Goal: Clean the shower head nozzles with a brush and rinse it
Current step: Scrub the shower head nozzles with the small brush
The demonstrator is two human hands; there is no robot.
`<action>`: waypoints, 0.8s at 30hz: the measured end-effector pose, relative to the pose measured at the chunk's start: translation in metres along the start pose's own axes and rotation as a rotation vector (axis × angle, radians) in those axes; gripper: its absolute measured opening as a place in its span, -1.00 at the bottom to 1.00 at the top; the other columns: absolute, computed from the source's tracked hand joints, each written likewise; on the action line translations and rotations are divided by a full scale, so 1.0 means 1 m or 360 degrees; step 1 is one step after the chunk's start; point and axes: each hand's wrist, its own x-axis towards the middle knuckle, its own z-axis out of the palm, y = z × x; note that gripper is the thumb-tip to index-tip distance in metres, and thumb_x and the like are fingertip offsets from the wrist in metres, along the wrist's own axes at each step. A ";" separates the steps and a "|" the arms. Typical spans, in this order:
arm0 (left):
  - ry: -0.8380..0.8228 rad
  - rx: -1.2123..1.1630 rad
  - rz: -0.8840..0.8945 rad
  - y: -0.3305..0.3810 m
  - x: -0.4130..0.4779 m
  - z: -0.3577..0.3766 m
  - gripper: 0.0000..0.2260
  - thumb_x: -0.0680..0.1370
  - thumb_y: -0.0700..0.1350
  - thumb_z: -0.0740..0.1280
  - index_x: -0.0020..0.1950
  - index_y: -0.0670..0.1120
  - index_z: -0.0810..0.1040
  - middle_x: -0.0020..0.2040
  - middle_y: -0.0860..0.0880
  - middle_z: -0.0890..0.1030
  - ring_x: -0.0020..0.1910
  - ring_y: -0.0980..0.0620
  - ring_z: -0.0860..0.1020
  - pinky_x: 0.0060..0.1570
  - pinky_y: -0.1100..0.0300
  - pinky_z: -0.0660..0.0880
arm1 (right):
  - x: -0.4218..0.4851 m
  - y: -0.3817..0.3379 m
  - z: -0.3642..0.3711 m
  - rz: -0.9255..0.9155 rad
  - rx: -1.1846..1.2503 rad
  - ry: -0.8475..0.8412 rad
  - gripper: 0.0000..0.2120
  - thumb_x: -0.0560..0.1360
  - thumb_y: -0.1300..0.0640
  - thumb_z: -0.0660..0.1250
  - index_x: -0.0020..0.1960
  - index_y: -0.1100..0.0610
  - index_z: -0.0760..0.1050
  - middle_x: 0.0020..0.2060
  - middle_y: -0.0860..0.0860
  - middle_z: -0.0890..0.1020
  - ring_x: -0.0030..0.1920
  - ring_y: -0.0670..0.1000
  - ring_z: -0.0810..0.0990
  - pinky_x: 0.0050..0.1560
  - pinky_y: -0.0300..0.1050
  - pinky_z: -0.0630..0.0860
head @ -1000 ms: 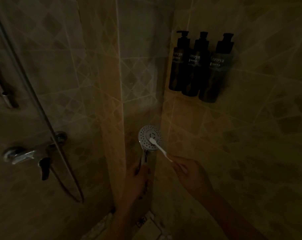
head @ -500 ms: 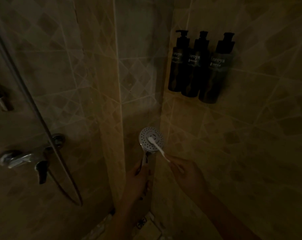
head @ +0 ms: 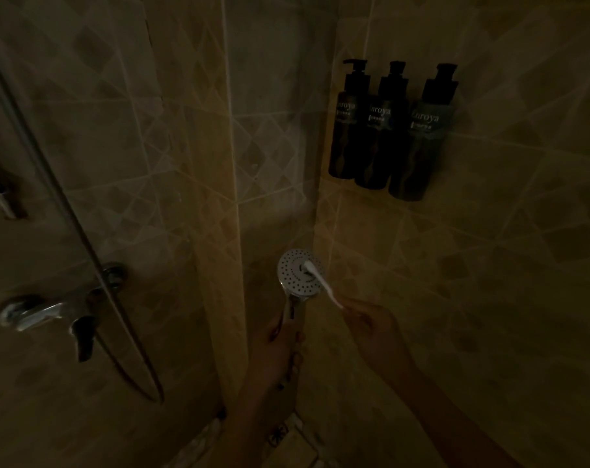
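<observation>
Left hand (head: 280, 346) grips one shower head (head: 299, 275); right hand (head: 371, 327) pinches one brush (head: 320, 282) — bristles on nozzles; three bottles (head: 388, 130) far right.

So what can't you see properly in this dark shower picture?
Head view, the only one:
Bottles: small label print too dim and tiny.
Shower head nozzles: dirt or no dirt, too dark and small.
Brush handle end: hidden inside the right hand.
Hose: top cut off by the left edge.

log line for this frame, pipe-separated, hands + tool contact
phase: scrub | left hand: grips shower head by its handle, face up toward camera | right hand: pinches brush, bristle end on the nozzle face
</observation>
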 end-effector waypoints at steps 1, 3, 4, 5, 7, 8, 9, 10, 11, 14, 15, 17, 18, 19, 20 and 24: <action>-0.0009 -0.0037 -0.0009 0.002 -0.001 -0.001 -0.75 0.60 -0.07 0.19 -0.25 -0.05 0.52 -0.53 -0.02 0.47 -0.63 0.10 0.35 -0.65 0.29 0.27 | -0.004 -0.003 0.003 -0.0044 -0.0069 -0.0044 -0.74 0.55 0.19 0.27 0.19 -0.02 0.54 0.03 -0.25 0.61 0.01 -0.39 0.56 0.04 -0.48 0.46; -0.0031 -0.0041 -0.0021 0.005 0.000 -0.003 -0.73 0.61 -0.09 0.18 -0.28 -0.03 0.51 -0.50 -0.03 0.46 -0.63 0.10 0.34 -0.64 0.30 0.25 | -0.002 -0.002 0.001 -0.0044 -0.0087 -0.0009 -0.77 0.56 0.16 0.27 0.17 -0.04 0.56 -0.01 -0.25 0.63 -0.01 -0.32 0.60 0.07 -0.37 0.53; -0.0037 -0.0008 -0.0014 0.006 0.000 -0.004 -0.72 0.61 -0.09 0.17 -0.28 -0.03 0.51 -0.49 -0.04 0.46 -0.63 0.11 0.34 -0.64 0.32 0.24 | 0.003 0.000 -0.004 0.0023 -0.0029 0.0046 -0.77 0.56 0.14 0.26 0.16 -0.03 0.58 -0.01 -0.20 0.66 -0.01 -0.23 0.63 0.07 -0.25 0.57; -0.0042 0.0027 0.0002 0.007 0.000 -0.003 -0.74 0.61 -0.08 0.17 -0.24 -0.04 0.53 -0.47 -0.03 0.47 -0.63 0.11 0.35 -0.65 0.33 0.24 | 0.008 0.000 -0.009 0.0075 0.0011 0.0106 -0.77 0.57 0.14 0.25 0.17 0.00 0.58 0.00 -0.15 0.66 0.00 -0.18 0.64 0.09 -0.18 0.58; -0.0048 0.0053 0.0017 0.008 0.001 -0.004 -0.77 0.61 -0.06 0.17 -0.17 -0.06 0.54 -0.46 -0.03 0.48 -0.63 0.11 0.36 -0.66 0.34 0.25 | 0.009 -0.003 -0.011 0.0066 0.0016 0.0123 -0.75 0.57 0.18 0.23 0.20 0.05 0.57 0.01 -0.16 0.65 0.00 -0.24 0.62 0.08 -0.25 0.56; -0.0050 0.0053 -0.0004 0.009 0.001 -0.006 -0.75 0.61 -0.05 0.17 -0.19 -0.09 0.54 -0.48 -0.04 0.47 -0.63 0.11 0.36 -0.66 0.34 0.25 | 0.004 -0.006 -0.010 0.0035 -0.0009 0.0069 -0.75 0.57 0.19 0.23 0.20 0.04 0.56 -0.02 -0.21 0.64 -0.04 -0.29 0.61 0.02 -0.35 0.54; -0.0050 0.0033 -0.0030 0.010 0.002 -0.007 -0.72 0.61 -0.05 0.17 -0.23 -0.13 0.52 -0.50 -0.06 0.45 -0.65 0.10 0.36 -0.67 0.36 0.24 | -0.002 -0.008 -0.007 0.0002 -0.0060 0.0004 -0.74 0.57 0.19 0.24 0.20 0.01 0.56 -0.05 -0.27 0.62 -0.06 -0.33 0.60 -0.04 -0.43 0.51; -0.0044 0.0000 -0.0049 0.011 0.004 -0.009 -0.70 0.61 -0.07 0.17 -0.26 -0.15 0.50 -0.50 -0.08 0.43 -0.66 0.11 0.35 -0.68 0.36 0.23 | -0.006 -0.011 -0.004 -0.0018 -0.0097 -0.0039 -0.75 0.56 0.18 0.25 0.19 -0.01 0.56 -0.06 -0.31 0.61 -0.06 -0.36 0.59 -0.05 -0.48 0.48; -0.0042 -0.0022 -0.0049 0.011 0.004 -0.009 -0.69 0.62 -0.08 0.17 -0.27 -0.17 0.48 -0.49 -0.08 0.42 -0.67 0.11 0.35 -0.69 0.36 0.23 | -0.007 -0.011 -0.003 -0.0022 -0.0110 -0.0028 -0.76 0.56 0.16 0.26 0.18 -0.03 0.57 -0.05 -0.31 0.61 -0.04 -0.37 0.58 -0.01 -0.48 0.48; -0.0066 -0.0010 -0.0005 0.009 -0.002 -0.004 -0.81 0.59 -0.10 0.23 -0.16 -0.16 0.51 -0.48 -0.07 0.41 -0.65 0.13 0.33 -0.68 0.36 0.23 | -0.002 -0.006 -0.006 0.0044 -0.0060 0.0103 -0.77 0.56 0.12 0.25 0.18 -0.01 0.57 0.03 -0.18 0.63 0.03 -0.25 0.59 0.15 -0.29 0.51; -0.0075 -0.0030 -0.0013 0.009 -0.005 -0.003 -0.87 0.58 -0.12 0.25 -0.07 -0.15 0.53 -0.47 -0.08 0.41 -0.66 0.14 0.33 -0.69 0.36 0.23 | -0.004 -0.007 -0.004 0.0023 -0.0071 0.0094 -0.76 0.56 0.13 0.25 0.20 -0.02 0.55 0.04 -0.20 0.61 0.04 -0.25 0.57 0.15 -0.34 0.48; -0.0079 -0.0138 -0.0066 0.008 -0.006 -0.003 -0.87 0.55 -0.15 0.28 0.04 -0.19 0.51 -0.45 -0.10 0.40 -0.67 0.15 0.33 -0.69 0.38 0.23 | -0.013 -0.007 0.004 -0.0074 -0.0237 0.0006 -0.73 0.55 0.14 0.27 0.22 -0.06 0.51 0.03 -0.29 0.55 0.03 -0.32 0.53 0.11 -0.54 0.36; -0.0068 -0.0187 -0.0106 0.007 -0.005 -0.005 -0.84 0.55 -0.16 0.30 0.06 -0.22 0.50 -0.45 -0.10 0.39 -0.68 0.15 0.33 -0.70 0.40 0.21 | -0.016 -0.005 0.006 -0.0107 -0.0288 -0.0005 -0.74 0.54 0.15 0.29 0.20 -0.05 0.52 0.03 -0.28 0.55 0.03 -0.32 0.52 0.10 -0.59 0.31; -0.0057 -0.0191 -0.0141 0.005 -0.003 -0.006 -0.82 0.54 -0.16 0.31 0.08 -0.23 0.50 -0.47 -0.09 0.39 -0.68 0.15 0.33 -0.70 0.39 0.21 | -0.014 -0.002 0.005 -0.0102 -0.0280 0.0030 -0.76 0.54 0.16 0.30 0.17 -0.03 0.55 0.02 -0.23 0.58 0.02 -0.30 0.55 0.08 -0.59 0.32; -0.0056 -0.0157 -0.0161 0.003 -0.002 -0.005 -0.80 0.53 -0.16 0.32 0.10 -0.23 0.50 -0.49 -0.08 0.40 -0.67 0.14 0.34 -0.70 0.38 0.21 | -0.009 -0.001 0.000 -0.0044 -0.0223 0.0071 -0.79 0.54 0.16 0.30 0.13 -0.02 0.57 -0.03 -0.19 0.61 -0.01 -0.30 0.58 0.03 -0.57 0.36; -0.0078 -0.0078 -0.0144 -0.002 -0.006 -0.002 -0.83 0.52 -0.21 0.32 0.10 -0.17 0.52 -0.50 -0.06 0.41 -0.63 0.12 0.34 -0.66 0.35 0.23 | -0.004 -0.009 -0.011 0.0072 -0.0090 0.0041 -0.80 0.55 0.14 0.27 0.12 -0.02 0.58 -0.06 -0.09 0.67 -0.07 -0.19 0.63 0.05 -0.25 0.57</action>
